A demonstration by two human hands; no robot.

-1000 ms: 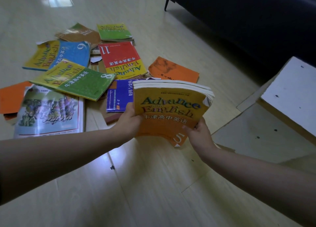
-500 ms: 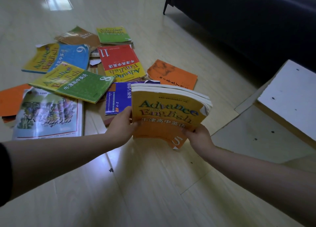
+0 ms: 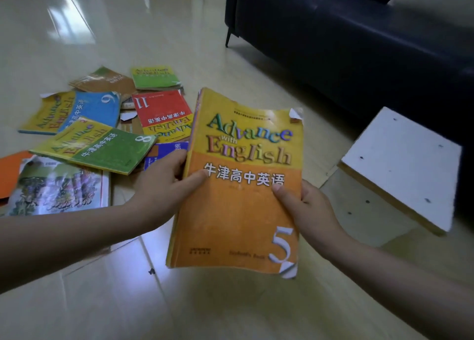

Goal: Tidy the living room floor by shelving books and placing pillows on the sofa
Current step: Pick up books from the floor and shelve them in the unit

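Note:
I hold an orange and yellow "Advance with English 5" book (image 3: 241,211) upright in front of me, its cover facing me. My left hand (image 3: 164,186) grips its left edge, thumb on the cover. My right hand (image 3: 307,211) grips the right edge, thumb on the cover too. Behind it on the floor lie several scattered books: a red one marked 11 (image 3: 161,111), a green one marked 8 (image 3: 102,147), a blue and yellow one marked 9 (image 3: 77,111), a small green one (image 3: 154,77) and a picture book (image 3: 56,188).
A dark blue sofa (image 3: 359,44) fills the upper right, one thin leg at its corner. A white board with small holes (image 3: 402,162) stands tilted at the right, over a pale panel on the floor. An orange book (image 3: 10,175) pokes in at the left edge.
I have lifted the book and tipped it up, so its cover faces me instead of lying flat with the page edges showing. Both thumbs are now on the cover. The view has tilted up.

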